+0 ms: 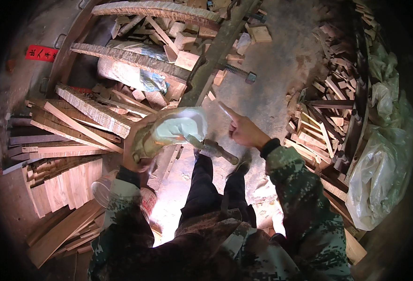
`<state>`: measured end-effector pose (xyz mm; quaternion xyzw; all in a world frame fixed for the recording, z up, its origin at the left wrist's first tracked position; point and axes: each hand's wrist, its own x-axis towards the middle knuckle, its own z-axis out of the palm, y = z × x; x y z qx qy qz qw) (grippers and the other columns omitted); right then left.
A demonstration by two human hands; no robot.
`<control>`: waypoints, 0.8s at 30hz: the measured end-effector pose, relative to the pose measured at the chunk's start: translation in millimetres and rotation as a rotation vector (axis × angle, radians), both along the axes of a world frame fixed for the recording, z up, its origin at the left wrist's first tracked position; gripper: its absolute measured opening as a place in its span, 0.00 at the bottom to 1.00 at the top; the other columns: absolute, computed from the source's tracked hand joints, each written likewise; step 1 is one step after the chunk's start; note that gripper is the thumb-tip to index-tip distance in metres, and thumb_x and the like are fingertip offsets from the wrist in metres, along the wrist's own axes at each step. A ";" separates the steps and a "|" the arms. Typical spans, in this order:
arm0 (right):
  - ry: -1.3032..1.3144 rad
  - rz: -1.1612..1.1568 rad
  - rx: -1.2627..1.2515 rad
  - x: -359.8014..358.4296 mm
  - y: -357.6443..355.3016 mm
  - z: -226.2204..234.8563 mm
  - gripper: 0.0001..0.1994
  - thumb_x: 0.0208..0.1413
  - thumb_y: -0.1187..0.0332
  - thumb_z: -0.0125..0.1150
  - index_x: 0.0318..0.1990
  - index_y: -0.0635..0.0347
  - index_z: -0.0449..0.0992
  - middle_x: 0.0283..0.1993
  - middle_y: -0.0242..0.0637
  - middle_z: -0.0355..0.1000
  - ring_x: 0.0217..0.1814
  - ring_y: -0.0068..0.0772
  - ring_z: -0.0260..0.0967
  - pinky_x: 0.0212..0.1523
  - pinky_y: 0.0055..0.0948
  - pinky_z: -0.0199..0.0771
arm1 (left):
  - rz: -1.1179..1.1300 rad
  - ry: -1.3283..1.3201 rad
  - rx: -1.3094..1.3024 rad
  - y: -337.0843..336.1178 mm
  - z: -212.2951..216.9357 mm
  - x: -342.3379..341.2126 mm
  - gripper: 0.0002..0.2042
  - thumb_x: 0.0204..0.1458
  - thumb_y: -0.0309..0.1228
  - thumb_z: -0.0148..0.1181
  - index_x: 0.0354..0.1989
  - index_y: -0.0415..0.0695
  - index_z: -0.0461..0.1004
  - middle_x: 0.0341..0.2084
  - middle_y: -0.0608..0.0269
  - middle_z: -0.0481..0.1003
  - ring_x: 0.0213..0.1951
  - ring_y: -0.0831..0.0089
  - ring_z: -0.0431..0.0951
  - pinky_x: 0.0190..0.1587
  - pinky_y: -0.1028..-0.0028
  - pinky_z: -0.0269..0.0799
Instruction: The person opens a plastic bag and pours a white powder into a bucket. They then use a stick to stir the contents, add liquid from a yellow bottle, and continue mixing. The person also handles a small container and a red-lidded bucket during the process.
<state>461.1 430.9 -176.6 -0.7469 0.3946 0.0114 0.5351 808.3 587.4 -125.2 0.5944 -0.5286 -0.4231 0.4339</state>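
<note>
My left hand (132, 149) is closed round the side of a cut-open plastic container (153, 133). White paste, like glue (174, 127), fills part of it. A grey, stick-like tool (219, 151) juts from the container's right side, its rounded end toward my legs; its kind I cannot make out. My right hand (247, 131) is just right of the container, apart from it. Its index finger is stretched out toward the upper left, with a pale shine along it, and the other fingers are curled. Nothing shows in that hand.
Ahead is a heavy frame rail (211, 61) with a threaded clamp screw (238, 73). Wooden slats (75, 182) are stacked at the left, below rough-edged boards (94, 110). Offcuts (309, 140) and clear plastic sheeting (379, 173) lie at the right. Concrete floor (281, 70) runs between.
</note>
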 end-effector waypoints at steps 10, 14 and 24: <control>-0.208 0.093 0.307 51.6 -20.9 -10.4 0.52 0.49 0.86 0.54 0.85 0.43 0.48 0.29 0.38 0.75 0.29 0.31 0.71 0.37 0.33 0.73 | -0.065 -0.280 -0.240 4.5 -14.3 4.4 0.34 0.49 0.39 0.82 0.62 0.36 0.74 0.56 0.46 0.79 0.57 0.53 0.81 0.60 0.57 0.77; -0.151 0.164 0.332 54.4 -27.6 3.3 0.54 0.48 0.88 0.51 0.85 0.37 0.50 0.27 0.35 0.74 0.28 0.27 0.70 0.37 0.29 0.73 | 0.072 -0.335 -0.378 -0.7 -1.4 -5.2 0.26 0.52 0.38 0.79 0.55 0.38 0.80 0.53 0.44 0.81 0.55 0.52 0.83 0.57 0.58 0.79; -0.021 0.570 0.284 59.6 -34.3 49.7 0.54 0.49 0.88 0.52 0.83 0.26 0.55 0.24 0.33 0.74 0.25 0.27 0.71 0.35 0.33 0.75 | 0.072 -0.043 -0.142 -16.8 8.2 -2.4 0.32 0.49 0.34 0.82 0.62 0.39 0.75 0.60 0.47 0.77 0.59 0.54 0.81 0.61 0.59 0.77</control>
